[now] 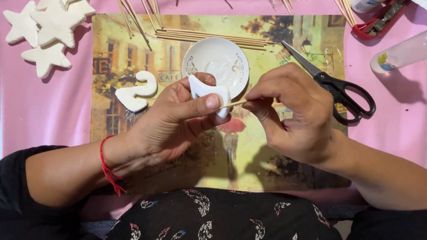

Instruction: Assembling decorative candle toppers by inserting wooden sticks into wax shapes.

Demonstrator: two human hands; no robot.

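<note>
Pink table (54,105), left hand (173,116) fingers pinching white shape (208,91), right hand (292,113) fingers gripping wooden skewer (233,104)

Left hand (177,114) raised, fingers pinched shut, right hand (292,113) curled beside it, fingertips nearly meeting

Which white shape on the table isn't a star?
The white number-two piece, lying alone on the picture mat beside the left hand; the stars sit piled on the pink cloth.

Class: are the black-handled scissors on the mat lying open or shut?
Shut. The scissors show one narrow blade line to a single tip, handle loops side by side.
</note>
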